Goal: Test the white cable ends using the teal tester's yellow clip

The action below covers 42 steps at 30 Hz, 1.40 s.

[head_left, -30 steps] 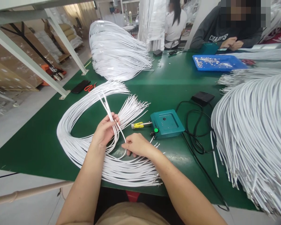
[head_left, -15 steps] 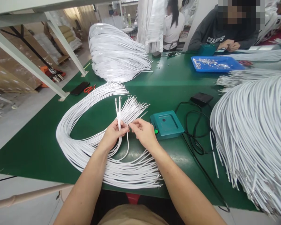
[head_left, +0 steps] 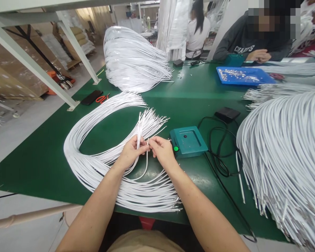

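My left hand (head_left: 133, 150) is closed around a few white wires (head_left: 139, 131) whose ends stick up above the fingers. Its thumb and forefinger also steady a single white wire (head_left: 147, 162) that curves down toward the table. At the tip of that wire, the fingers of my right hand (head_left: 159, 148) are pinched together; any small part between them is too small to make out. Under and around both hands lies a curved bundle of white wires (head_left: 76, 164), with metal-tipped ends near my right forearm. Just right of my right hand sits a teal device (head_left: 190, 141) with a green button.
A large wire bundle (head_left: 280, 150) covers the right side, and another bundle (head_left: 133, 59) lies at the back. A black pedal-like box (head_left: 227, 114), a black cable (head_left: 217, 154), a blue tray (head_left: 245, 76) of small parts and orange-handled scissors (head_left: 102, 99) are on the table. A co-worker (head_left: 252, 42) sits opposite.
Both hands have shifted slightly right in the picture, staying close together. The held wires lean more to the right, and my right fingers have closed in at the single wire's tip.
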Motion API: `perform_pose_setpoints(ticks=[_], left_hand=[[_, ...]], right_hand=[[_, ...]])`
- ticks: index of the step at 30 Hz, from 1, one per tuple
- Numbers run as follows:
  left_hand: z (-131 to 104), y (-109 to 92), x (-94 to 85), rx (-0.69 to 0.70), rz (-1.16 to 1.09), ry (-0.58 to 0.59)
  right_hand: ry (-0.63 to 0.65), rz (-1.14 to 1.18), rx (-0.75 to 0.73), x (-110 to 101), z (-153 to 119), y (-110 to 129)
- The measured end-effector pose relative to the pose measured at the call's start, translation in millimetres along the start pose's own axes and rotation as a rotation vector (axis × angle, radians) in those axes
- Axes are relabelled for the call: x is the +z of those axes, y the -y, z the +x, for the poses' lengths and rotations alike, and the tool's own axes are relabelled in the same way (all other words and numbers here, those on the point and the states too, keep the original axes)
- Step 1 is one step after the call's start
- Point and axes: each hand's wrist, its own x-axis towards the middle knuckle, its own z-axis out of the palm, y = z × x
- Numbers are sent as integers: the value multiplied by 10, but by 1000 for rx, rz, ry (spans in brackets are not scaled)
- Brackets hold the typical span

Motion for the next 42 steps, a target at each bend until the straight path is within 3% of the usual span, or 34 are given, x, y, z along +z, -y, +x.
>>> perform_pose_setpoints(ticks=[6,12,16,22,25,31,37,42], left_hand=[[-22,14,23,27,24,43],[-45,4,60,65,16,120],[-52,-13,50,72,10,119],[-48,-6,15,58,-16,89],[-43,-6,10,60,-18,79],[-32,-8,20,58,-48,74],[-39,-24,40,-29,-177,86],[-6,5,-10,-82,-225,43]], right_hand=[[26,261,122,17,17,32],[63,289,158,9,65,27],[51,346,213,4,71,-12],[142,499,235,-45,15,39],[108,474,220,-44,18,41],[23,143,58,-30,5,52],[-64,-635,-370,-51,-73,39],[0,-1160,-638,-118,-54,87]])
